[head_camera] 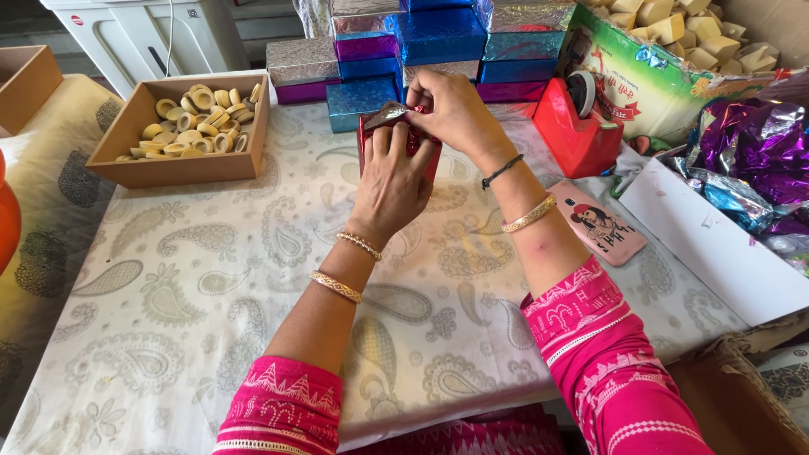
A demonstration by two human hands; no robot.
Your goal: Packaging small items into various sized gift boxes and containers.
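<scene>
Item: small box in red foil wrap (367, 135), standing on the paisley tablecloth (211, 278) just in front of the stack of wrapped foil boxes (421, 50); step in hand judged to be folding and closing the end flap of its wrapping. Left hand (394, 181) lies palm-down over the box, arm stretched forward, fingers pressing the top and near face; right hand (455, 109) arches in from above with wrist bent, fingertips pinched shut on the foil flap at the upper edge. Next move likely calls for holding the fold flat and fixing it, the red tape dispenser (577, 126) standing near the right forearm.
</scene>
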